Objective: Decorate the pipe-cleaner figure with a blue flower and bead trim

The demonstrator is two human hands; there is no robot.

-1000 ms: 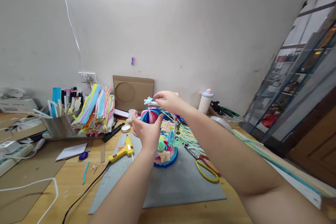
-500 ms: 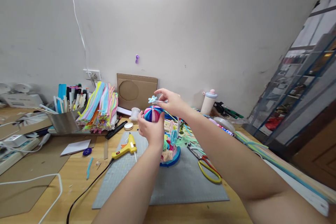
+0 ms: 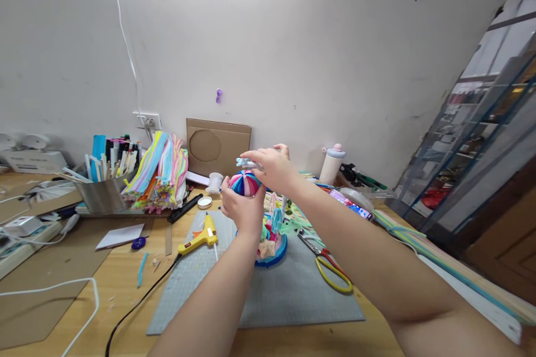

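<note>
My left hand [image 3: 244, 213] is wrapped around a round ball [image 3: 244, 183] with pink, white and blue stripes, held above the mat. Over its top is a small light-blue flower [image 3: 242, 162] on a pale stem. My right hand [image 3: 274, 168] has its fingers closed around the flower's stem; the exact pinch is partly hidden. Below the hands, a round blue base [image 3: 276, 257] carries fuzzy decorations, among them a beige star [image 3: 267, 248] and a light-blue piece [image 3: 277, 219].
A yellow glue gun [image 3: 203, 236] lies on the grey cutting mat [image 3: 301, 304]. Scissors [image 3: 335, 276] rest at right, near loose pipe cleaners. Behind stand a bundle of pipe cleaners [image 3: 161, 170], a metal pot [image 3: 103, 195], cardboard [image 3: 230, 148] and a bottle [image 3: 333, 164].
My right hand has lowered and turned over the ball, its fingers now stretching along the flower. The flower has tipped sideways and sunk slightly. My left hand keeps holding the ball, slightly turned.
</note>
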